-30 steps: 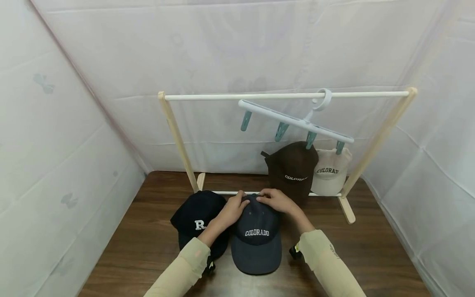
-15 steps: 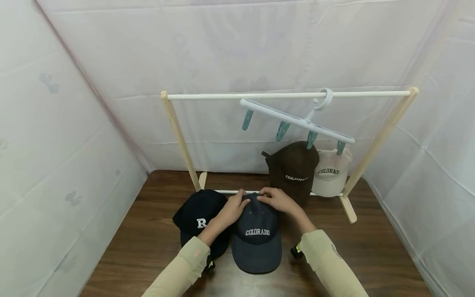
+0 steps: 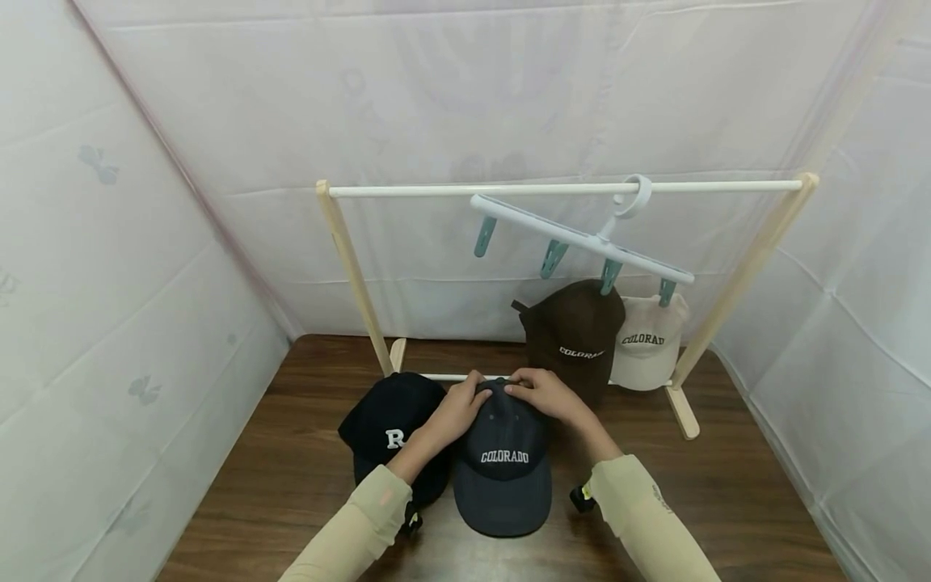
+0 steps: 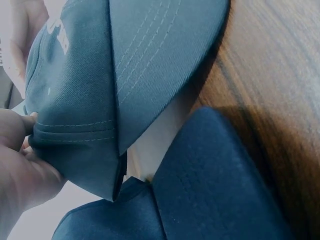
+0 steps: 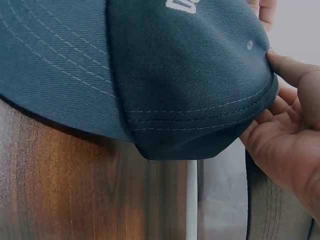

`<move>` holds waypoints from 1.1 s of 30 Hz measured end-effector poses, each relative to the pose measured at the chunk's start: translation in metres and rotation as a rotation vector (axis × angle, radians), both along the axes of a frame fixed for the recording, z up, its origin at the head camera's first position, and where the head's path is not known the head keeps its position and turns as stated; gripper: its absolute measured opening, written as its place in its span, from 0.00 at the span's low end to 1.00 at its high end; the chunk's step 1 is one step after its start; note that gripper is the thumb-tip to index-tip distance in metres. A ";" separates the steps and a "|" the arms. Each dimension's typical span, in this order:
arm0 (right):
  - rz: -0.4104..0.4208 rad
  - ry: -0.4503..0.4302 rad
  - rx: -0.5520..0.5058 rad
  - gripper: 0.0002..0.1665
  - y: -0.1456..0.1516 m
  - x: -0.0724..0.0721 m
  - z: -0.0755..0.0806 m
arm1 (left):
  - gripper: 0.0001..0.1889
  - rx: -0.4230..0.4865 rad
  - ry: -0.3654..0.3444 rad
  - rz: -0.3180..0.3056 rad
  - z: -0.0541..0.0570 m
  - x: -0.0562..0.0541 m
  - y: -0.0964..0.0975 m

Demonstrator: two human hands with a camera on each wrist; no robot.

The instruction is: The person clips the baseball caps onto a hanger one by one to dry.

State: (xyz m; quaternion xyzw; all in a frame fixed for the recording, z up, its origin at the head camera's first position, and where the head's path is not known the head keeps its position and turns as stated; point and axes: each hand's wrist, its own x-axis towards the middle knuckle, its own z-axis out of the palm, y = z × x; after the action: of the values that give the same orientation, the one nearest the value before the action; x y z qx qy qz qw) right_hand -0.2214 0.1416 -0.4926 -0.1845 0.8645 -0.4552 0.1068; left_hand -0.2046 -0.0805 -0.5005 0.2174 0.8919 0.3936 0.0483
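A dark grey-blue baseball cap (image 3: 503, 493) lettered COLORADO lies with its brim toward me in the head view. My left hand (image 3: 458, 411) grips the left side of its crown near the top, thumb on the front and fingers behind. From the other side my right hand (image 3: 553, 396) pinches the crown the same way, as the right wrist view shows with the thumb on the cap's cloth (image 5: 200, 65). Beneath my left forearm sits a black cap (image 3: 393, 404) with a white R, partly covered by the arm.
A wooden rack (image 3: 349, 275) with a white rail (image 3: 407, 191) stands behind. From it hangs a tilted white hanger (image 3: 531, 218) with teal clips. A brown cap (image 3: 570, 323) and a cream cap (image 3: 643, 364) hang from the right clips. All stands over a wood table (image 3: 254, 485).
Both hands keep their hold on the grey-blue cap, which has barely moved. The view has shifted very slightly.
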 end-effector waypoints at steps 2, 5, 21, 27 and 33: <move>-0.009 0.005 -0.006 0.13 0.000 0.001 0.001 | 0.08 0.002 0.004 -0.002 0.001 0.000 0.000; -0.014 0.011 -0.011 0.13 0.001 0.002 0.002 | 0.07 0.001 0.004 -0.002 0.003 0.000 0.001; -0.029 0.053 0.007 0.10 0.004 0.008 0.010 | 0.07 -0.033 0.027 -0.019 0.010 0.001 0.004; -0.036 0.075 0.010 0.10 0.004 0.009 0.014 | 0.07 -0.030 0.032 -0.030 0.015 0.003 0.004; -0.026 0.110 0.014 0.10 0.005 0.010 0.022 | 0.06 -0.027 0.049 -0.035 0.021 0.004 0.006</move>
State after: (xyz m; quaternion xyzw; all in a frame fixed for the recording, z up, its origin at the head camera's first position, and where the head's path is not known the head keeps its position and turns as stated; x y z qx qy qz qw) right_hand -0.2117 0.1469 -0.4709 -0.1971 0.8745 -0.4398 0.0546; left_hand -0.2006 -0.0747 -0.4792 0.2419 0.8942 0.3750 0.0361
